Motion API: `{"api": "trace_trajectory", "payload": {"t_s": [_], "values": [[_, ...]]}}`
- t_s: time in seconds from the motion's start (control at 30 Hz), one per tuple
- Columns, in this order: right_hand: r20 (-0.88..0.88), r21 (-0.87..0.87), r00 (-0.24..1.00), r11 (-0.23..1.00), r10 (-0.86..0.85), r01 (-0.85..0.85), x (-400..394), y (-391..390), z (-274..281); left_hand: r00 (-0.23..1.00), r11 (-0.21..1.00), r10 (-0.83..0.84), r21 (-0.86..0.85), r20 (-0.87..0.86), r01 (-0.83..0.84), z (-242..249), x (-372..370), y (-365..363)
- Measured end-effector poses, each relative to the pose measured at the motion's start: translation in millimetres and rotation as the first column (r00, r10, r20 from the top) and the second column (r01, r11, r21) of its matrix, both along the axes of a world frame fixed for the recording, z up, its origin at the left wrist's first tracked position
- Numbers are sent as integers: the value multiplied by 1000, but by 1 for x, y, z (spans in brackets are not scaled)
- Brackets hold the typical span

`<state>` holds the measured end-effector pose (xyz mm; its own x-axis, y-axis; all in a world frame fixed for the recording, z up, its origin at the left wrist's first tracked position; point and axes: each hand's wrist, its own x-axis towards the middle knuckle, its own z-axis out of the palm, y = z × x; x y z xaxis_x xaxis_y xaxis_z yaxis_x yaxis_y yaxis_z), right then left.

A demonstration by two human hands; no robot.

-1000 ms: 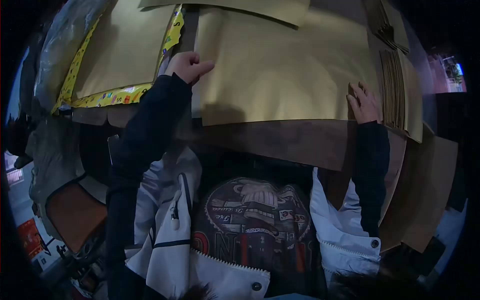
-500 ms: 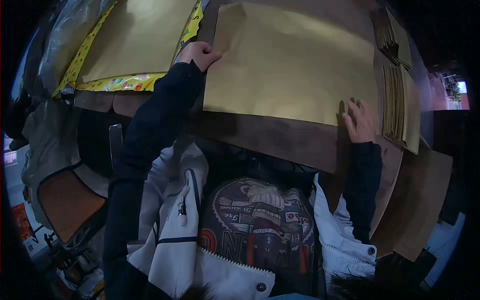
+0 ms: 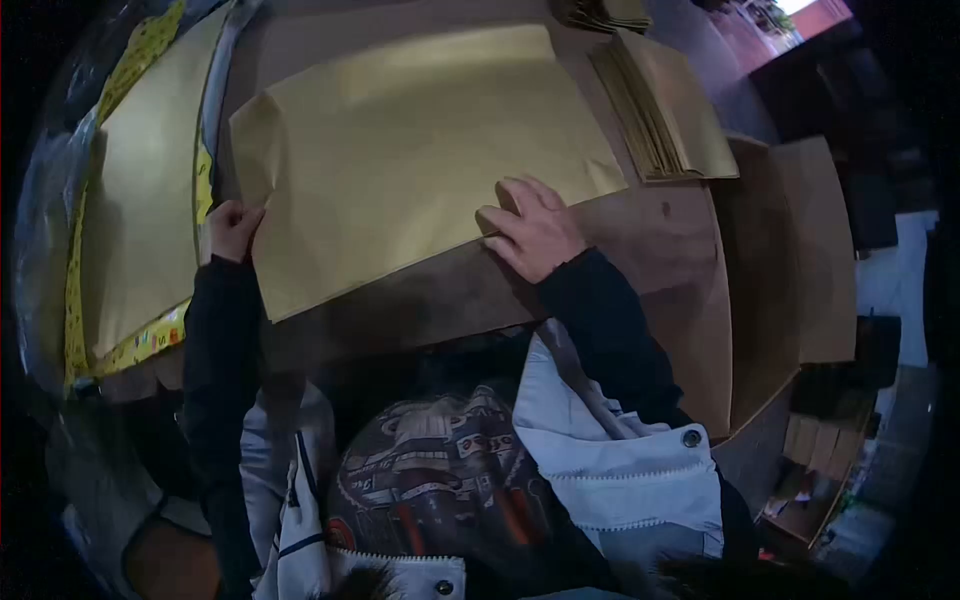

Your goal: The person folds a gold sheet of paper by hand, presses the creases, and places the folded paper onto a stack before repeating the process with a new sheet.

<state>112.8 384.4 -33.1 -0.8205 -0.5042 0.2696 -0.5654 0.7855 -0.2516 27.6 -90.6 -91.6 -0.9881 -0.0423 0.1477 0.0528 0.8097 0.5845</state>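
A large sheet of brown kraft paper (image 3: 420,150) lies across the table in front of me, its left edge slightly lifted and creased. My left hand (image 3: 233,230) is closed in a pinch on that left edge. Over the sheet's near edge, right of the middle, rests my right hand (image 3: 535,228), open with its fingers apart and bent a little, touching the paper. Left of the sheet is a pile of similar brown paper (image 3: 145,180) inside an opened yellow patterned wrapper (image 3: 150,338).
A stack of folded brown paper pieces (image 3: 670,110) stands at the right, with another folded stack (image 3: 605,14) behind it. An open cardboard box (image 3: 770,270) is beside the table's right edge. The brown table edge (image 3: 430,295) runs before me.
The view has turned to the right. My right hand has moved left along the near edge of the sheet. My left hand remains at the left edge, nearer the front corner.
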Motion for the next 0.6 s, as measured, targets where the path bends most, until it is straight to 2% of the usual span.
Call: {"api": "trace_trajectory", "payload": {"t_s": [0.07,0.13,0.2,0.27,0.33,0.53,0.6], "values": [[-24,11,999,999,-47,48,2,1,-3,999,994,31,104,17,-32,28,16,27],[-8,19,998,998,-63,63,3,1,-3,999,999,27,-36,-40,-28,27,14,24],[-11,19,997,996,-82,82,3,1,-4,1000,998,8,-67,3,-8,33,15,26],[6,15,997,997,-72,72,2,1,-2,996,994,64,80,60,-69,39,19,34],[-1,15,997,997,-79,79,2,0,-3,998,998,55,10,40,-56,30,14,25],[2,19,997,996,-83,83,0,1,-4,999,989,38,139,36,-43,19,17,17],[8,21,997,996,-83,82,0,1,-4,985,980,107,154,135,-127,26,19,23]]}}
